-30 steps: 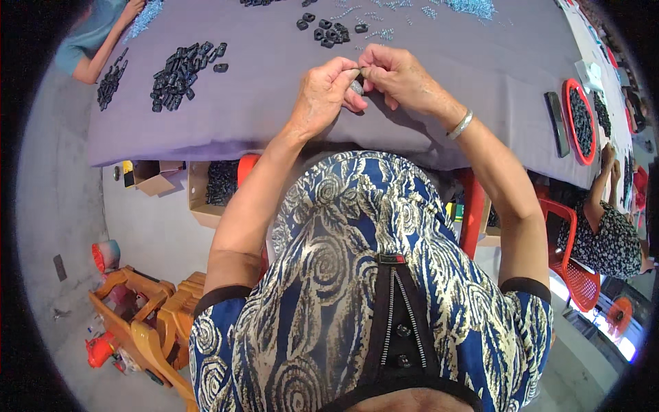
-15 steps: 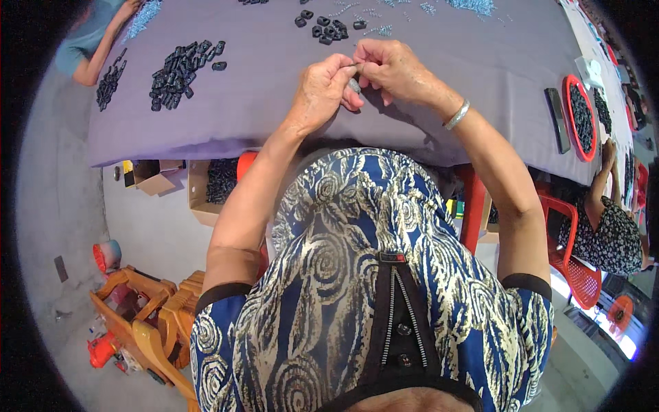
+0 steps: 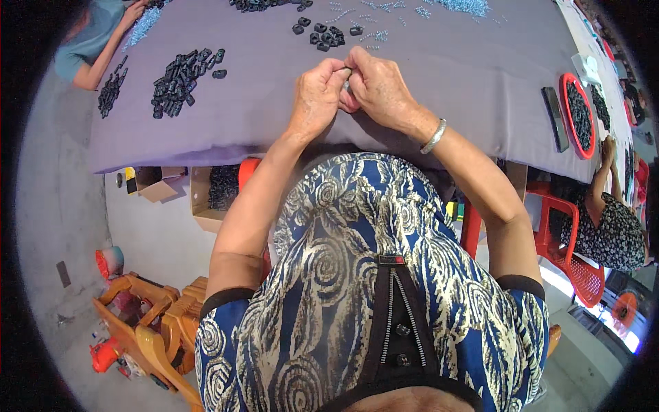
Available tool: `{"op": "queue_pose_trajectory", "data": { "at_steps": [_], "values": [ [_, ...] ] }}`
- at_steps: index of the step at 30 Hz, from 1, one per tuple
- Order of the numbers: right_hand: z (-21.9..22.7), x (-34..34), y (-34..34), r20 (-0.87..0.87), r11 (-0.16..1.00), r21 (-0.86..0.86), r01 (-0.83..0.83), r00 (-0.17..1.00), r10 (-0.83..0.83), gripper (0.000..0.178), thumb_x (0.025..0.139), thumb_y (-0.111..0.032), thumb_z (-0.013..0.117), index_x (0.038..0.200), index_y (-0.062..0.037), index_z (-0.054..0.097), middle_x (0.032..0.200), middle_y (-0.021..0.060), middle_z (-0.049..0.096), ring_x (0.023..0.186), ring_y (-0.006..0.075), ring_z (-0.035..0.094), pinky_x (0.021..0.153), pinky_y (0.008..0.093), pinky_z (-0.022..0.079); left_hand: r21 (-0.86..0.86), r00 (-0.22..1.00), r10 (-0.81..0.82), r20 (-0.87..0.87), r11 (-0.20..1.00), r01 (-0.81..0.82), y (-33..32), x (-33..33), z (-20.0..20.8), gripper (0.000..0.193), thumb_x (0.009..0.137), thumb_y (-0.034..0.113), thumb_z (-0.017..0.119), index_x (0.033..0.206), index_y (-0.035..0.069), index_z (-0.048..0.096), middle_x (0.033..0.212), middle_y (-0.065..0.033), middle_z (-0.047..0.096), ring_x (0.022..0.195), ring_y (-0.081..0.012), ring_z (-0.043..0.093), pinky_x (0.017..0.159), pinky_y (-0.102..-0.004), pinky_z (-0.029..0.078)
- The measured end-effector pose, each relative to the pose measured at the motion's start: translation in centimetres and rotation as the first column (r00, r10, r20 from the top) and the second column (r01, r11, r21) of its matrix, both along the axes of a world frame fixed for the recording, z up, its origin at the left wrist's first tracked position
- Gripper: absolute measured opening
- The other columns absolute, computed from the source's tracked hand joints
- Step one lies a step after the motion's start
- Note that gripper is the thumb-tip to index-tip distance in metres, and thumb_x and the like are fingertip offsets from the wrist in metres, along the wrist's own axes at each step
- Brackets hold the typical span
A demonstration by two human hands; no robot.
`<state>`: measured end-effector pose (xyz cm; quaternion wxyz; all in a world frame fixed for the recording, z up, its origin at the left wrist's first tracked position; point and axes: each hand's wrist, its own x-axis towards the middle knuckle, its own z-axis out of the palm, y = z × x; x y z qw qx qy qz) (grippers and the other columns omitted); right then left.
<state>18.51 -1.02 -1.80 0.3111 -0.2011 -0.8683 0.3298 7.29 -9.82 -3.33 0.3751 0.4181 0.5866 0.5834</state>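
Head view: both hands meet fingertip to fingertip over the near side of a cloth-covered worktop [image 3: 268, 103].

Nearest me is the patterned blue shirt [image 3: 329, 261]; beyond it, the left hand [image 3: 316, 99] and right hand [image 3: 383, 88] each have a closed grip, thumb and fingers pinched on a small dark piece [image 3: 348, 69] between them, too covered for me to identify. A silver bracelet [image 3: 434, 136] circles the right wrist. Off to the right I see a slim dark case [image 3: 555, 118] beside a red basket [image 3: 563, 99] of black parts; to the left lies a pile of black parts [image 3: 180, 79]. Past the fingertips sit loose black pieces [image 3: 328, 36], then blue springs [image 3: 467, 7] at the far side. A co-worker's arm [image 3: 103, 65] reaches in at upper left.
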Motion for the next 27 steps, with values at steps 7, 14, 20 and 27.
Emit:
{"op": "queue_pose_trajectory", "data": {
  "at_steps": [7, 14, 20, 27],
  "values": [
    [1.6, 0.9, 0.0, 0.039, 0.999, -0.040, -0.009, 0.999, 0.010, 0.014, 0.083, -0.007, 0.045, 0.091, 0.0023, 0.052, 0.080, 0.0284, 0.059, 0.079, 0.0445, 0.059, 0.066, 0.0463, 0.048, 0.018, 0.989, -0.044, 0.141, 0.999, 0.042, -0.3, 0.1, 0.4, 0.023, 0.096, 0.015, 0.048, 0.106, -0.003, 0.056, 0.075, -0.0081, 0.062, 0.058, -0.0137, 0.063, 0.052, -0.0257, 0.053],
    [1.6, 2.1, 0.4, -0.116, 0.883, -0.468, 0.034, 0.988, -0.100, 0.022, 0.091, -0.021, 0.047, 0.092, -0.0001, 0.055, 0.071, 0.0125, 0.060, 0.063, 0.0208, 0.061, 0.055, 0.0342, 0.048, 0.053, 0.942, -0.038, 0.332, 0.998, 0.021, -0.6, 0.0, 1.0, 0.024, 0.096, 0.019, 0.051, 0.111, 0.001, 0.057, 0.089, -0.0052, 0.061, 0.069, -0.0130, 0.063, 0.060, -0.0256, 0.053],
    [1.3, 2.2, 0.6, -0.222, 0.364, -0.893, -0.263, 0.963, 0.152, 0.047, 0.096, -0.048, 0.041, 0.084, -0.0037, 0.054, 0.064, 0.0006, 0.048, 0.050, 0.0063, 0.046, 0.042, 0.0213, 0.041, 0.223, 0.988, -0.056, 0.146, 0.975, 0.022, -0.9, 0.6, 2.1, 0.022, 0.094, 0.016, 0.055, 0.109, 0.001, 0.060, 0.097, -0.0023, 0.054, 0.091, -0.0101, 0.055, 0.080, -0.0251, 0.047],
    [1.1, 2.5, -0.7, -0.383, 0.139, -0.907, -0.398, 0.915, 0.125, 0.041, 0.093, -0.047, 0.048, 0.083, -0.0077, 0.054, 0.059, -0.0073, 0.035, 0.046, 0.0023, 0.026, 0.039, 0.0181, 0.019, 0.225, 0.895, -0.198, 0.401, 0.968, 0.114, -1.2, 1.7, 1.0, 0.021, 0.094, 0.014, 0.053, 0.109, 0.000, 0.060, 0.097, -0.0008, 0.054, 0.087, -0.0085, 0.055, 0.082, -0.0230, 0.045]
  ]
}}
